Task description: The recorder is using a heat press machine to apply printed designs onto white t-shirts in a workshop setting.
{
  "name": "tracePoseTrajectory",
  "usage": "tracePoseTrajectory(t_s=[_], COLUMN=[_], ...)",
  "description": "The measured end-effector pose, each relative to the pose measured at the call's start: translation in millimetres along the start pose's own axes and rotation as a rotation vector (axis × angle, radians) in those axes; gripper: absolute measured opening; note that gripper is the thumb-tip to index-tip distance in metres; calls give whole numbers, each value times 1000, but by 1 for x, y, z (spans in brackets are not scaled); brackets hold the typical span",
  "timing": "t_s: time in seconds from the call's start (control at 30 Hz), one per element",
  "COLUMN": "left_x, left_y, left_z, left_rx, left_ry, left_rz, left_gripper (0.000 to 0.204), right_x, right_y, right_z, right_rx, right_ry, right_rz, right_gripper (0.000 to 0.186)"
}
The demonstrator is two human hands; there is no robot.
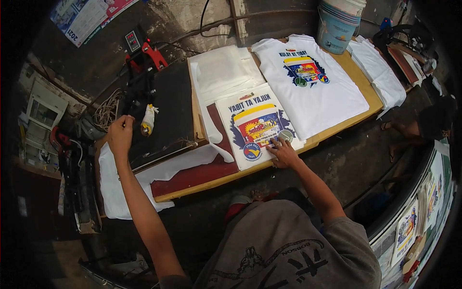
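My left hand (121, 129) is raised at the left edge of a black heat press (168, 120), fingers curled; what they hold, if anything, is hidden. A small white-and-yellow wrapped bundle (148, 120) lies on the press just right of it. My right hand (281, 153) rests with spread fingers on a stack of printed transfer sheets (244, 113) bearing a colourful paint-pail design. Above and right of these lies a white T-shirt (332, 103) with a similar print. Blank translucent sheets (220, 72) are behind the stack, and white cloth (118, 188) hangs below the press.
A yellow-edged table (187, 195) carries a pail (339, 26) and folded white shirts (382, 77). A digital controller (133, 42) and coiled cord (103, 111) are at back left. Another person's legs (409, 130) show at right, above a bench with printed sheets (405, 231).
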State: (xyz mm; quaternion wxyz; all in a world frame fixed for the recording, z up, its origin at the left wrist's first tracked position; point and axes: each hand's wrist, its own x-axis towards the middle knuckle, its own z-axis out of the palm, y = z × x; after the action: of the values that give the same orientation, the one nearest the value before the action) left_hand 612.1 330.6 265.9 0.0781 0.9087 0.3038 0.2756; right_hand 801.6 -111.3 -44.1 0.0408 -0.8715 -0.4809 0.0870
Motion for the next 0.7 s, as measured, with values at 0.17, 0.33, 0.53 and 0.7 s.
tracePoseTrajectory(t_s=[0.17, 0.33, 0.53, 0.7], left_x=[-1, -2, -2, -2], left_y=[10, 7, 8, 5], left_z=[-1, 0, -1, 1], left_rx=[-3, -1, -2, -17], left_ry=[-10, 2, 14, 17], left_rz=[-28, -17, -6, -11], left_gripper=[30, 30, 29, 30], right_x=[2, -1, 1, 7], right_y=[-2, 0, 9, 6], right_z=[1, 2, 8, -4], right_rx=[-21, -37, -67, -32], right_ry=[-44, -79, 29, -39], right_rz=[34, 34, -26, -3], right_gripper=[66, 62, 55, 53])
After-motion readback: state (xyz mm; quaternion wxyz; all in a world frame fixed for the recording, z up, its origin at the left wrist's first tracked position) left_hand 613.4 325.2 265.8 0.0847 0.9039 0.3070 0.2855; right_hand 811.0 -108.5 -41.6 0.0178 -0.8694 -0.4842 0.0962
